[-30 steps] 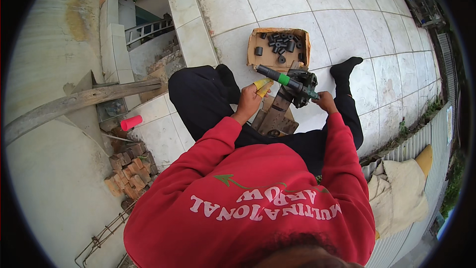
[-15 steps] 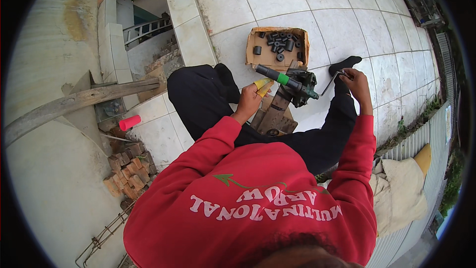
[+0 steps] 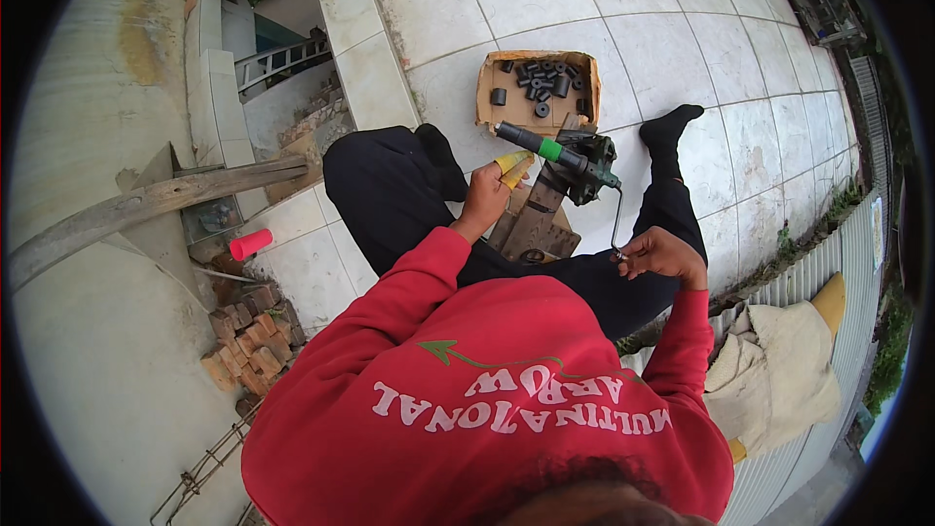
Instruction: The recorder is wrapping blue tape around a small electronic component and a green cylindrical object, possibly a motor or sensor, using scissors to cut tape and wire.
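Observation:
A hand-cranked machine (image 3: 596,173) of dark metal stands on a worn wooden block (image 3: 529,222) between my legs. Out of it, toward the far left, points a dark cylinder (image 3: 521,138) with a bright green band round its middle. My left hand (image 3: 487,197) is closed on a folded yellow strip (image 3: 513,169), just beside the cylinder; whether they touch I cannot tell. From the machine's right side a bent crank (image 3: 617,216) comes down toward me. Its end grip is in the fingers of my right hand (image 3: 654,255), over my right thigh.
Just beyond the machine lies an open cardboard box (image 3: 484,97) with several short black cylinders (image 3: 545,83). A red tube (image 3: 251,244) rests on the tiles at left, near stacked bricks (image 3: 255,346) and a wooden pole (image 3: 156,205). Pale sacking (image 3: 779,360) lies at right.
My right hand has swung the crank round, from the far right down toward me. My left hand has stayed by the cylinder with the yellow strip. My right foot appears farther from the crank.

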`<state>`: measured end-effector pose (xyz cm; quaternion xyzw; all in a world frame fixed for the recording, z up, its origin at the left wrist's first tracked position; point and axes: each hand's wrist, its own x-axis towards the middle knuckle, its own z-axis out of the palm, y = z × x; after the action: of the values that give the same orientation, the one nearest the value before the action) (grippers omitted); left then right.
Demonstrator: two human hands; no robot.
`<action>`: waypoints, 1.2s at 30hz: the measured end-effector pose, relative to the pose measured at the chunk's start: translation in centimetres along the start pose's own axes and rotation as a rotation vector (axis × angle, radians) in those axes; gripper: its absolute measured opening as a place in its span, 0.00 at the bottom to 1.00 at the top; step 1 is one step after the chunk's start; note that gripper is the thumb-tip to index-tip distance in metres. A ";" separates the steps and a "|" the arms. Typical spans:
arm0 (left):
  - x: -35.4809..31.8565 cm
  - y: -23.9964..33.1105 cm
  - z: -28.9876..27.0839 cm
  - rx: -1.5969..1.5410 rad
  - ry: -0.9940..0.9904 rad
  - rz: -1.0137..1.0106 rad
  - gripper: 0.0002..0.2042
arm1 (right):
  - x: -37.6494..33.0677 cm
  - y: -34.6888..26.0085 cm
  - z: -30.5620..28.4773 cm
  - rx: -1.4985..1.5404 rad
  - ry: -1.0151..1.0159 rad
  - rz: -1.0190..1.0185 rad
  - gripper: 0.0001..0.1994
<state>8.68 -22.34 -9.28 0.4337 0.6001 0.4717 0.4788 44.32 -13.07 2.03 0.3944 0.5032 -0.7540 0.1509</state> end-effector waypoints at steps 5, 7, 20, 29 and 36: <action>-0.2 0.1 0.0 0.005 0.008 -0.007 0.15 | 6.3 6.4 0.3 -0.106 0.037 0.159 0.12; -0.3 0.1 0.0 0.013 0.008 -0.007 0.15 | 9.1 8.9 -0.2 -0.098 0.102 0.192 0.10; -0.5 0.3 -0.4 0.015 0.016 -0.001 0.13 | 20.0 12.1 -10.2 -0.512 0.504 0.092 0.08; -0.3 0.6 0.0 -0.029 0.007 -0.013 0.13 | 17.5 6.4 -16.5 -0.622 0.871 -0.077 0.13; -0.2 0.2 -0.5 -0.012 0.021 0.023 0.14 | 8.9 -1.7 -15.1 -0.524 0.960 -0.243 0.13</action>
<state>8.25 -22.54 -9.01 0.4327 0.5970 0.4856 0.4696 44.22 2.45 -6.30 0.5817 0.7278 -0.3517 -0.0902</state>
